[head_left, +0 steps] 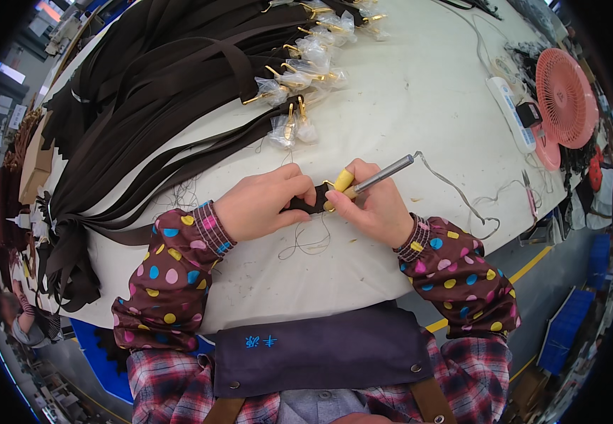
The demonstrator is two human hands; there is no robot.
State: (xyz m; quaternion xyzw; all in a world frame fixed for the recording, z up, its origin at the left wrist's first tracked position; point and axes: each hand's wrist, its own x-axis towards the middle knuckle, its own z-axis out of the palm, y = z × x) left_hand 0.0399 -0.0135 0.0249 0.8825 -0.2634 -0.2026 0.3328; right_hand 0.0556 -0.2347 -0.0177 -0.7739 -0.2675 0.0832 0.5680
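My left hand (270, 200) is closed on the end of a dark brown strap (313, 201), pinching it between thumb and fingers. At the strap's end shows a bit of gold-coloured metal hardware (328, 206), partly hidden by fingers. My right hand (377, 209) grips a pen-shaped tool (386, 173) with a silver barrel and a grey cord (448, 185) from its top. Its tip is hidden at the strap. A yellow cover (344, 179) sits on a finger of that hand. Loose dark threads (305, 242) lie below the strap.
Many dark brown straps (144, 99) with plastic-wrapped gold hooks (313, 53) lie across the left and back of the white table (419, 92). A pink fan (564, 99), a white power strip (510, 113) and small snips (529, 194) are at the right.
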